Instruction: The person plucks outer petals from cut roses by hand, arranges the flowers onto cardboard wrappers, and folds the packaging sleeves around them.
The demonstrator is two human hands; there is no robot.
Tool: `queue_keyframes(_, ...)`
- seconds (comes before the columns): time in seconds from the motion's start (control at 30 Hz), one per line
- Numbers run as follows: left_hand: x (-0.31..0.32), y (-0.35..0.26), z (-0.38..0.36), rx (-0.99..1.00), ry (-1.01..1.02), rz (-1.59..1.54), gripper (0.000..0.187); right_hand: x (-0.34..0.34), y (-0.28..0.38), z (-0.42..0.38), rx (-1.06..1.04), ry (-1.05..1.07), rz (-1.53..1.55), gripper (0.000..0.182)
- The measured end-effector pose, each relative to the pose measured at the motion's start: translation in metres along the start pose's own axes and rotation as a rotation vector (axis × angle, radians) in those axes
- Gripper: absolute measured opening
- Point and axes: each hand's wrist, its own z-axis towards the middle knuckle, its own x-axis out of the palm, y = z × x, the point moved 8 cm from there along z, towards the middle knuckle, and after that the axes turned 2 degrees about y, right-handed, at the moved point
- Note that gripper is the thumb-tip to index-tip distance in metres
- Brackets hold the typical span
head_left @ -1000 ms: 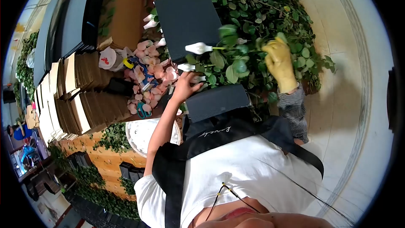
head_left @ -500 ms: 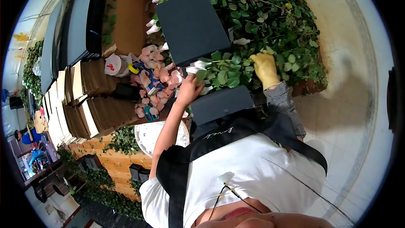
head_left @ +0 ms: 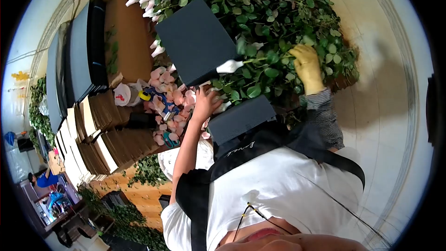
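Observation:
My right hand [head_left: 307, 67], in a yellow glove, is closed around the leafy stem of a rose [head_left: 230, 67]. The rose's head, in a white sleeve, points left past the lower right corner of a dark box-shaped block [head_left: 197, 42]. My bare left hand [head_left: 206, 103] is just below that block, fingers apart and bent over the sleeved rose heads there; its fingertips are partly hard to make out. One more sleeved rose head [head_left: 223, 107] shows beside its wrist side. Below it, close to my apron, lies a second dark ribbed block [head_left: 242, 120].
A thick heap of rose stems and leaves [head_left: 278, 9] covers the bench's far and right side. Loose pink petals [head_left: 174, 97], blue-handled scissors [head_left: 171, 139] and stacked cardboard sheets [head_left: 107, 125] are at left. A white round basket [head_left: 200, 155] stands below my left forearm.
The gloved right hand has moved right and slightly up, drawing the rose up off the others. My left hand has come away from its head and sits a little lower.

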Motion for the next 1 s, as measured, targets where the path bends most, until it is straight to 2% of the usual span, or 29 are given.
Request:
queue_keyframes(0.07, 0.002, -0.002, -0.004, -0.011, -0.001, -0.027, 0.033, -0.027, 0.009, 0.014, -0.085, 0.119, -0.018, 0.038)
queue_keyframes(0.1, 0.006, 0.003, -0.007, -0.05, 0.0, -0.031, 0.033, -0.029, 0.017, 0.016, -0.092, 0.2, 0.073, 0.037)
queue_keyframes(0.13, 0.007, 0.005, -0.01, -0.094, 0.004, -0.034, 0.033, -0.029, 0.03, 0.015, -0.09, 0.194, 0.163, 0.035)
queue_keyframes(0.17, 0.005, 0.003, -0.011, -0.049, -0.005, -0.025, 0.039, -0.022, 0.045, 0.013, -0.086, 0.196, 0.184, 0.033)
queue_keyframes(0.27, -0.002, -0.005, -0.01, -0.014, -0.079, 0.006, 0.046, 0.029, 0.075, 0.004, -0.138, 0.209, 0.188, 0.028)
queue_keyframes(0.3, 0.004, 0.003, -0.012, -0.103, -0.019, -0.033, 0.058, 0.067, 0.07, -0.01, -0.153, 0.232, 0.123, 0.029)
queue_keyframes(0.37, -0.002, -0.003, -0.008, -0.095, -0.015, -0.021, 0.06, 0.153, 0.045, -0.039, -0.089, 0.426, -0.104, 0.026)
queue_keyframes(0.4, -0.003, -0.006, -0.009, -0.086, -0.011, -0.02, 0.062, 0.166, 0.044, -0.041, -0.033, 0.523, -0.207, 0.023)
queue_keyframes(0.43, -0.01, -0.014, -0.007, -0.017, -0.077, 0.033, 0.056, 0.168, 0.043, -0.038, -0.03, 0.519, -0.203, 0.023)
queue_keyframes(0.47, -0.01, -0.012, -0.007, -0.01, -0.075, 0.037, 0.056, 0.155, 0.055, -0.022, -0.047, 0.642, -0.249, 0.019)
queue_keyframes(0.53, -0.001, -0.006, -0.007, -0.079, 0.067, 0.21, 0.048, 0.179, 0.047, -0.024, -0.094, 0.567, -0.306, 0.003)
queue_keyframes(0.57, -0.005, -0.013, -0.004, -0.025, 0.029, 0.241, 0.045, 0.194, 0.041, -0.026, -0.115, 0.528, -0.335, 0.006)
queue_keyframes(0.63, -0.005, -0.022, -0.001, -0.018, 0.064, 0.455, 0.047, 0.236, 0.023, -0.041, -0.017, 0.495, -0.321, 0.003)
queue_keyframes(0.67, -0.007, -0.028, 0.001, -0.013, 0.059, 0.542, 0.047, 0.254, 0.008, -0.051, 0.059, 0.359, -0.207, 0.002)
queue_keyframes(0.7, -0.011, -0.032, 0.001, -0.025, 0.082, 0.588, 0.045, 0.256, 0.014, -0.054, -0.008, 0.595, -0.344, 0.005)
queue_keyframes(0.73, -0.013, -0.032, 0.001, -0.054, 0.102, 0.636, 0.044, 0.232, 0.024, -0.049, 0.073, 0.799, -0.387, 0.006)
queue_keyframes(0.77, -0.011, -0.027, 0.0, -0.088, 0.135, 0.573, 0.044, 0.199, 0.038, -0.043, 0.072, 0.867, -0.352, 0.008)
queue_keyframes(0.83, -0.011, -0.021, -0.001, -0.029, 0.094, 0.554, 0.046, 0.201, 0.043, -0.051, 0.037, 0.728, -0.245, 0.011)
queue_keyframes(0.87, -0.011, -0.02, 0.001, 0.038, 0.047, 0.522, 0.048, 0.203, 0.035, -0.059, 0.006, 0.519, -0.184, 0.013)
queue_keyframes(0.9, -0.008, -0.014, 0.003, 0.037, 0.059, 0.438, 0.052, 0.195, 0.031, -0.061, -0.021, 0.449, 0.032, 0.016)
queue_keyframes(0.93, -0.005, -0.009, 0.006, 0.015, 0.089, 0.458, 0.056, 0.191, 0.029, -0.056, -0.041, 0.443, 0.038, 0.021)
queue_keyframes(1.0, 0.001, 0.0, 0.005, -0.042, 0.113, 0.428, 0.059, 0.198, 0.024, -0.051, -0.018, 0.759, 0.036, 0.032)
